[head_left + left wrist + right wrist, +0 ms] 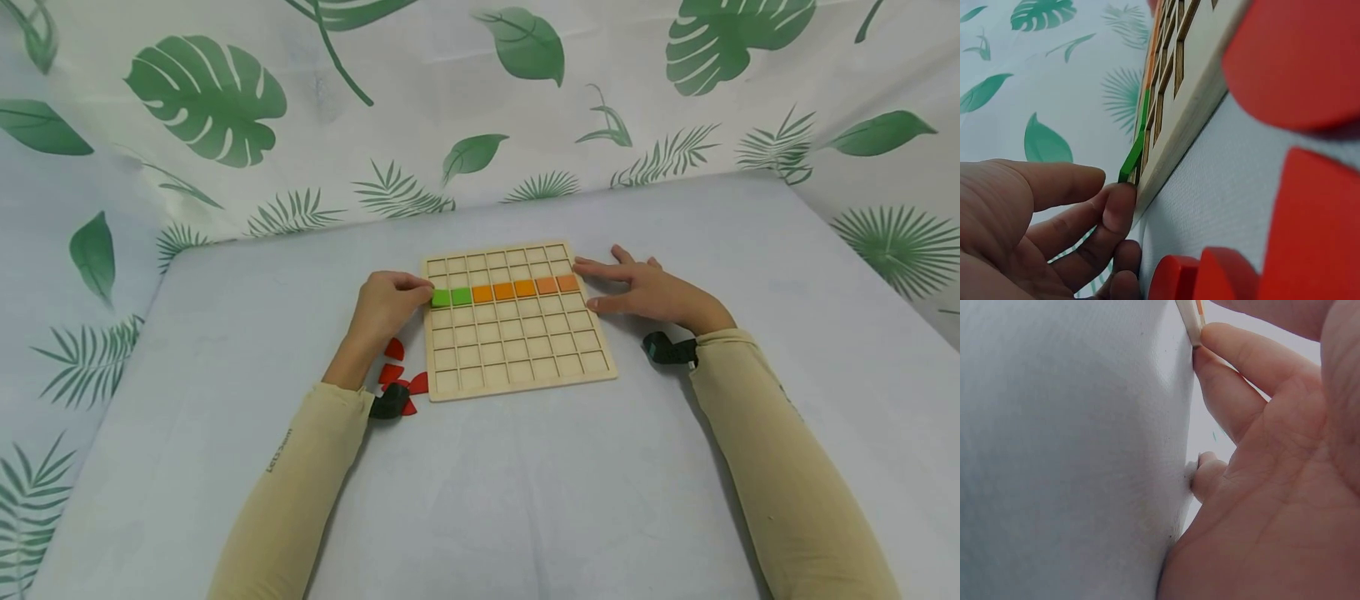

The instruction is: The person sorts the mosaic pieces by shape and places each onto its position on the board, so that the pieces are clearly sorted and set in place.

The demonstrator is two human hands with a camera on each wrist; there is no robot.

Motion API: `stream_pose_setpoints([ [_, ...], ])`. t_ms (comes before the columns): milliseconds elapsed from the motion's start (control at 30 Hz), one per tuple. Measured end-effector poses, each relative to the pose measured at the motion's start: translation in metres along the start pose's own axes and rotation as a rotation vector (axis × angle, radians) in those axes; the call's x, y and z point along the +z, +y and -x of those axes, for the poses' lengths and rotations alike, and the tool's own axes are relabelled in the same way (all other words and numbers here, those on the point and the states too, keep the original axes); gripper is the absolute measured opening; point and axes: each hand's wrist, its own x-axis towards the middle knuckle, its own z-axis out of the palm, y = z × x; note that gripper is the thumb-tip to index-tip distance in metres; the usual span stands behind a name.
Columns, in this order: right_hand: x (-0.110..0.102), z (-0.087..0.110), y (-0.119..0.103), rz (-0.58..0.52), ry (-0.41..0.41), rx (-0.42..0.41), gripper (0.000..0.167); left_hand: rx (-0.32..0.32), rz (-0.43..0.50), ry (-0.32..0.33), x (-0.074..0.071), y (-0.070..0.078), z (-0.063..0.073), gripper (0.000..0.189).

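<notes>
My left hand [385, 306] pinches the tilted green tile [441, 298] left on the board [517, 352]; my right hand [648, 292], fingers extended, touches the opposite edge. Probably I'm seating the tile; next, press it flat.

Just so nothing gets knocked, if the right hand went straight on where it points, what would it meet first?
Most likely the right edge of the wooden board, which the right hand seems to touch; the light orange end tile lies just beyond. Exact depth is unclear.
</notes>
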Motion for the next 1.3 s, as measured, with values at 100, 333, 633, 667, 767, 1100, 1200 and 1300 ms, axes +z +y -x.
stream_pose_setpoints([
  [100, 0.000, 0.000, 0.000, 0.001, 0.001, -0.004, 0.075, -0.005, -0.015, -0.007, 0.000, 0.001, 0.000, 0.028],
  [333, 0.000, 0.001, 0.001, 0.001, 0.004, -0.007, 0.075, -0.017, -0.031, -0.010, -0.001, 0.003, 0.000, 0.031],
  [633, 0.000, 0.000, 0.000, 0.001, 0.002, 0.010, 0.075, 0.010, -0.017, -0.018, -0.004, 0.000, 0.000, 0.030],
  [667, 0.000, 0.000, 0.000, 0.004, 0.002, 0.011, 0.075, 0.012, -0.017, -0.021, -0.004, 0.000, 0.000, 0.030],
  [767, 0.000, -0.001, 0.001, 0.007, 0.000, 0.010, 0.075, 0.010, -0.010, -0.032, -0.006, -0.001, -0.001, 0.030],
  [1100, 0.000, -0.001, 0.002, 0.007, -0.001, 0.022, 0.075, 0.010, 0.039, -0.080, -0.014, -0.002, -0.002, 0.032],
  [1200, 0.000, -0.001, 0.002, 0.005, 0.000, 0.018, 0.075, 0.008, 0.056, -0.097, -0.017, -0.001, -0.001, 0.033],
  [1300, 0.000, -0.001, 0.002, -0.003, -0.001, 0.010, 0.075, 0.001, 0.048, -0.117, -0.022, -0.001, 0.000, 0.036],
])
